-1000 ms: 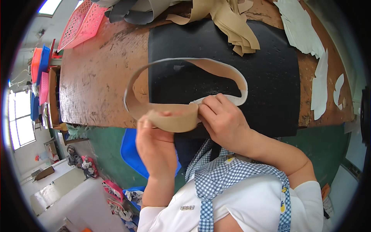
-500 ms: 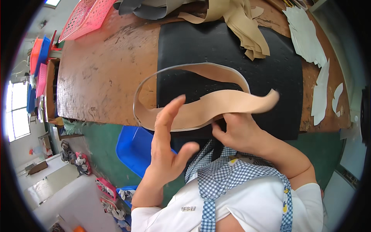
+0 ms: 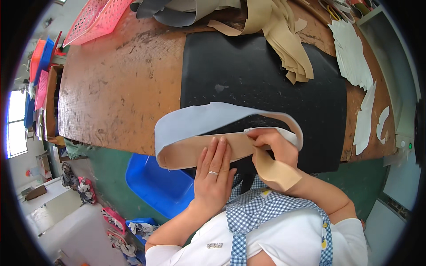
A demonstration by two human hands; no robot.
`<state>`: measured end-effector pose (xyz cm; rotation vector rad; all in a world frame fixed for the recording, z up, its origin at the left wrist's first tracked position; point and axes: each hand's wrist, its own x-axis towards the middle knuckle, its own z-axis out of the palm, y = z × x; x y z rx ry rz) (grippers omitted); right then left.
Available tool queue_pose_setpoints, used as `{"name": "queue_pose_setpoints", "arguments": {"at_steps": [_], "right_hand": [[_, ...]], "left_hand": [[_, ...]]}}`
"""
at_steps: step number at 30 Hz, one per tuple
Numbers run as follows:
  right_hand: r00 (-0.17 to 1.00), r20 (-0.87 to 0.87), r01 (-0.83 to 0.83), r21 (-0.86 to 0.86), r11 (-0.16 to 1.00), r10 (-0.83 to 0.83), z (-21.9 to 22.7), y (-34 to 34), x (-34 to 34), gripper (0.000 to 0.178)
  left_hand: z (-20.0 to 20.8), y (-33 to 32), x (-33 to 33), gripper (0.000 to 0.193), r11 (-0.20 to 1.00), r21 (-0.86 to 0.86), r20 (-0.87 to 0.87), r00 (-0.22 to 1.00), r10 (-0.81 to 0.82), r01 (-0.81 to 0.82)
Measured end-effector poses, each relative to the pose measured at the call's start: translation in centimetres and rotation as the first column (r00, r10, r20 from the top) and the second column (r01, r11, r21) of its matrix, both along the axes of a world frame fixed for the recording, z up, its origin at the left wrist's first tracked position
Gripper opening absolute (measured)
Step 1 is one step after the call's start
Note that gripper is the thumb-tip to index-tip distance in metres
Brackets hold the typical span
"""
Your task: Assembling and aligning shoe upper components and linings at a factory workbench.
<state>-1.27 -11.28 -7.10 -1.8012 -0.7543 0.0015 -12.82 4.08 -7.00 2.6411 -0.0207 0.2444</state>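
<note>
A wide band (image 3: 195,119), pale blue-white on one face and tan on the other, stands as a loop near the table's front edge. My left hand (image 3: 213,177), a ring on one finger, presses flat against its tan face with the fingers stretched out. To the right, my right hand (image 3: 277,148) pinches a tan strip (image 3: 275,173), whose loose end folds down over the wrist. The strip meets the band at my right fingertips; whether they are joined there is hidden. Under the loop lies a black mat (image 3: 222,71).
Tan strips (image 3: 284,44) and grey strips (image 3: 177,15) lie at the table's back. White pieces (image 3: 350,53) are on the right, a pink basket (image 3: 95,22) at the back left. Below the wooden table's (image 3: 115,88) front edge sits a blue bin (image 3: 155,181).
My left hand has come down flat onto the band's tan face. The band's pale face has turned into view, and the strip's free end has swung down over my right wrist.
</note>
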Motion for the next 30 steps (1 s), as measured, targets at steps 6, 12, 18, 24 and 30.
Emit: {"name": "queue_pose_setpoints", "arguments": {"at_steps": [6,12,18,24,30], "right_hand": [[1.0,-0.01,0.006,-0.171,0.985,-0.008,1.6,1.1,0.2,0.044],[0.999,0.019,-0.031,-0.31,0.95,0.039,1.9,1.3,0.7,0.025],[0.751,-0.66,-0.099,-0.1,0.99,0.008,2.6,1.8,1.7,0.014],[0.853,-0.496,-0.255,-0.13,0.958,0.16,3.0,1.1,1.6,0.049],[0.935,-0.192,-0.352,-0.432,0.83,0.296,2.6,1.2,0.6,0.077]], "left_hand": [[-0.3,-0.3,1.0,0.043,0.998,0.055,0.058,0.998,-0.022,0.019],[0.0,0.3,1.7,0.048,0.998,-0.043,0.137,0.989,0.054,-0.049],[0.5,-0.2,3.6,0.043,0.982,-0.096,0.136,0.975,0.178,-0.165],[-0.8,1.0,1.9,0.031,0.919,-0.311,0.197,0.929,0.313,-0.243],[-0.1,2.2,0.5,0.029,0.872,-0.461,0.046,0.977,0.208,-0.164]]}}
